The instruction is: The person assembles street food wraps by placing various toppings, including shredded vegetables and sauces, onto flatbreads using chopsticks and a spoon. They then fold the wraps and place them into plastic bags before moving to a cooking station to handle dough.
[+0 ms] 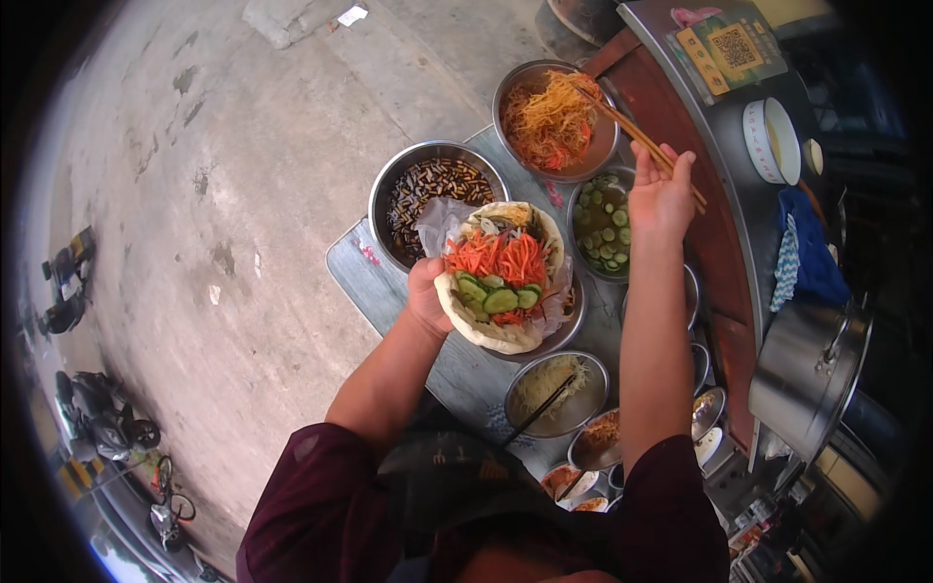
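In the head view, a flatbread (486, 333), already topped with carrot shreds (510, 258) and cucumber slices (500, 299), is held by the left hand (428, 293), left of the cucumber bowl (575, 248). Chopsticks (637, 133) are gripped by the right hand (663, 199) over yellow shreds (544, 121), far right; filling seems well advanced, the bread not yet closed.

An outdoor food stall, by the look of it: steel bowls (600, 146) of shredded and sliced food crowd the surface (442, 369), a scannable-code card (734, 49) and deep pot (799, 384) sit past its right edge, and a scooter (97, 418) stands on the bare ground (292, 204) far beyond its left.
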Motion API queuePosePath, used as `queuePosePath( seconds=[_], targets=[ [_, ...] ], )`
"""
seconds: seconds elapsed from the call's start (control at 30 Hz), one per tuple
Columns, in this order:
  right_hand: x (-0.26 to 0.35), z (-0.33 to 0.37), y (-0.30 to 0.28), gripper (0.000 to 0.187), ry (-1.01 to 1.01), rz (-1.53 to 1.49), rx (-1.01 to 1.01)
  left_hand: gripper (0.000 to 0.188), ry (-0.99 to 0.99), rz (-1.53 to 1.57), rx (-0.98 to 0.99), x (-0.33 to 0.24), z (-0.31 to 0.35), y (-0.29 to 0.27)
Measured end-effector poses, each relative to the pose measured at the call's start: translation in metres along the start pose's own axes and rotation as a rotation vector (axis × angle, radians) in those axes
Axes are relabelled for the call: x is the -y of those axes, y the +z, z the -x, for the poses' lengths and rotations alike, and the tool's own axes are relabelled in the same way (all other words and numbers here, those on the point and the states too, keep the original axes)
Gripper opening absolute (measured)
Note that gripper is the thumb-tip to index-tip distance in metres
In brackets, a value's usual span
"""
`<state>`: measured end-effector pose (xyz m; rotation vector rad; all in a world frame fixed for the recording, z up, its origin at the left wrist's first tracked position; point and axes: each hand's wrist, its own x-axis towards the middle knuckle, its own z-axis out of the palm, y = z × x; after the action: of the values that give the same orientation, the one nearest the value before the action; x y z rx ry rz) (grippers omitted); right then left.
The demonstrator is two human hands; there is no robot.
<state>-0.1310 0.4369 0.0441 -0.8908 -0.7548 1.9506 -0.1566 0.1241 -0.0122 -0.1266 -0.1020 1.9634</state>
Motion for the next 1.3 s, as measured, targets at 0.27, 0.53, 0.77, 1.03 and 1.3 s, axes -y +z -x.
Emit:
queuePosePath(
  seconds=[0.27,0.53,0.77,1.03,1.3],
  targets=[
    [0.023,0.013,0.003,0.042,-0.039,-0.016,0.016,0.081,-0.014,-0.092,0.019,0.006,-0.011,0.020],
    [0.074,0.047,0.028,0.041,-0.070,-0.049,0.070,0.078,-0.037,-0.179,-0.030,0.004,-0.030,0.021],
    [0.166,0.126,0.026,0.037,-0.099,-0.141,0.313,0.076,-0.124,-0.190,0.027,0.010,-0.070,0.037],
    [0.159,0.227,-0.074,0.035,0.027,-0.180,0.132,0.082,-0.280,-0.081,0.111,0.076,-0.080,0.070],
    [0.160,0.325,-0.199,0.033,-0.168,-0.086,0.106,0.116,-0.443,-0.107,0.103,0.184,-0.014,0.076]
  ],
)
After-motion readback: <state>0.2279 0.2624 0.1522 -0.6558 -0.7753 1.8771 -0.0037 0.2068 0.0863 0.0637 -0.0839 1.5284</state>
